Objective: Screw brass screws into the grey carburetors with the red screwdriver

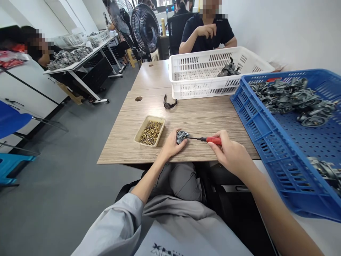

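My left hand [173, 144] grips a small grey metal carburetor part [181, 136] on the table, thumb on the near side and fingers behind it. From the right, my right hand [229, 151] holds a screwdriver [213, 140] by its red handle. Its dark shaft lies nearly level, and the tip meets the metal part; the exact contact is too small to make out. Left of my left hand stands a cream tray [136, 138] filled with small brass-coloured pieces, which look like jets or screws.
A black wristwatch [169, 105] lies beyond the tray. At the back, a white basket [202, 89] holds a few metal parts. On the right, a blue crate [262, 131] contains many carburetor bodies [295, 94]. A person [207, 33] sits across the table; fans [145, 28] stand behind.
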Tool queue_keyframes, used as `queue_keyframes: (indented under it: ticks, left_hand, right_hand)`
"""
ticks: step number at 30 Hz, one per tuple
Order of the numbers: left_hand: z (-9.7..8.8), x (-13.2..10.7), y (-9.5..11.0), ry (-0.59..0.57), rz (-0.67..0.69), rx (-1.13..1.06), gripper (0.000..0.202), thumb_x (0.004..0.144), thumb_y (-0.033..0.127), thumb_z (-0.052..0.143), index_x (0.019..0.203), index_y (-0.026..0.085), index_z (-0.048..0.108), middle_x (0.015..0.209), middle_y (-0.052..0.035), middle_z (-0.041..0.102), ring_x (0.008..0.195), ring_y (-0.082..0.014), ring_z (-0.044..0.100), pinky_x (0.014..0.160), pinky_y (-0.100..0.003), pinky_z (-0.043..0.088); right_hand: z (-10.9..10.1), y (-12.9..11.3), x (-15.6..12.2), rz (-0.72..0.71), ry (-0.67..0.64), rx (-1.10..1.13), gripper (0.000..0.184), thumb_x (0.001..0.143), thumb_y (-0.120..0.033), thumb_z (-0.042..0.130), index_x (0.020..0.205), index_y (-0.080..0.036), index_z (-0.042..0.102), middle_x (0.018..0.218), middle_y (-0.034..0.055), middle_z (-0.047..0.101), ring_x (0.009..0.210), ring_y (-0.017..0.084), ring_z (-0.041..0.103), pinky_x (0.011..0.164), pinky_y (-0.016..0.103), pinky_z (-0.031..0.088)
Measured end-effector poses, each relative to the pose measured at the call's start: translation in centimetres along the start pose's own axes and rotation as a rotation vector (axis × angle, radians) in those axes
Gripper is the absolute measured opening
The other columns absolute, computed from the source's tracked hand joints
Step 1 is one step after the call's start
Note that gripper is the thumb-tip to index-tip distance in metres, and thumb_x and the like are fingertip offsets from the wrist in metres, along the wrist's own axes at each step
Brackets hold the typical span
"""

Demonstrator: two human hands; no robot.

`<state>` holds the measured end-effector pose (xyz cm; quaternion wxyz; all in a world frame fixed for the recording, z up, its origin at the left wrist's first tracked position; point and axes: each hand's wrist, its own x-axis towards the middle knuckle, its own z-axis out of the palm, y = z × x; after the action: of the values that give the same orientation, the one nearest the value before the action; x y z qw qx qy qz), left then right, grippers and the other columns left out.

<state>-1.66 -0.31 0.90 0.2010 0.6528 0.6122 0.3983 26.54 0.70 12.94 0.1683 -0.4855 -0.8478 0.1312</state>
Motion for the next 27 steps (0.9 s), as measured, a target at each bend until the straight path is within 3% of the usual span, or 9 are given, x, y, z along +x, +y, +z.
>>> queue_keyframes:
  ticks: [4, 9, 12, 19, 24, 27]
  left_hand:
    - [0.1, 0.0, -0.2, 0.003, 0.006, -0.004, 0.057, 0.099, 0.042, 0.073, 0.148, 0.021, 0.054, 0.135, -0.0129, 0.074, 0.125, -0.0295, 0.072, 0.115, -0.049, 0.055]
    - [0.2, 0.1, -0.4, 0.008, 0.028, -0.006, 0.056, 0.099, 0.042, 0.072, 0.147, 0.020, 0.053, 0.137, -0.0142, 0.073, 0.128, -0.0297, 0.071, 0.117, -0.049, 0.054]
    - [0.1, 0.1, -0.4, 0.006, 0.032, -0.006, 0.056, 0.099, 0.042, 0.071, 0.146, 0.019, 0.053, 0.138, -0.0149, 0.073, 0.129, -0.0301, 0.071, 0.117, -0.049, 0.054]
    - [0.2, 0.1, -0.5, -0.001, 0.004, -0.006, 0.056, 0.098, 0.041, 0.072, 0.146, 0.019, 0.053, 0.137, -0.0144, 0.074, 0.126, -0.0295, 0.072, 0.116, -0.048, 0.055]
    - [0.2, 0.1, -0.7, 0.002, -0.002, -0.006, 0.056, 0.098, 0.042, 0.072, 0.146, 0.020, 0.053, 0.134, -0.0139, 0.074, 0.125, -0.0298, 0.072, 0.115, -0.049, 0.054]
    - [0.2, 0.1, -0.7, 0.003, 0.000, -0.006, 0.056, 0.098, 0.043, 0.072, 0.145, 0.019, 0.053, 0.134, -0.0146, 0.074, 0.125, -0.0310, 0.072, 0.114, -0.049, 0.055]
  right_hand:
    - [0.0, -0.1, -0.1, -0.010, 0.007, -0.031, 0.030, 0.112, -0.053, 0.048, 0.117, -0.024, 0.055, 0.075, 0.0064, 0.075, 0.068, 0.035, 0.076, 0.060, 0.031, 0.035]
    - [-0.1, 0.6, -0.2, -0.139, -0.040, 0.209, 0.022, 0.113, -0.040, 0.050, 0.130, -0.026, 0.051, 0.106, 0.0093, 0.082, 0.089, 0.031, 0.081, 0.072, 0.034, 0.050]
    - [0.0, 0.8, -0.2, -0.164, -0.030, 0.225, 0.018, 0.113, -0.036, 0.048, 0.128, -0.026, 0.051, 0.120, 0.0123, 0.081, 0.100, 0.032, 0.081, 0.075, 0.034, 0.051]
    - [0.5, -0.1, -0.2, -0.045, 0.033, -0.126, 0.029, 0.114, -0.050, 0.049, 0.117, -0.022, 0.057, 0.078, 0.0085, 0.077, 0.071, 0.035, 0.077, 0.060, 0.032, 0.030]
    - [0.7, -0.5, -0.3, -0.028, 0.040, -0.179, 0.031, 0.115, -0.053, 0.050, 0.112, -0.022, 0.056, 0.072, 0.0067, 0.073, 0.067, 0.033, 0.076, 0.057, 0.031, 0.026]
    - [0.5, -0.3, -0.4, -0.048, 0.030, -0.097, 0.026, 0.114, -0.049, 0.052, 0.114, -0.024, 0.055, 0.078, 0.0063, 0.075, 0.071, 0.034, 0.077, 0.058, 0.032, 0.032]
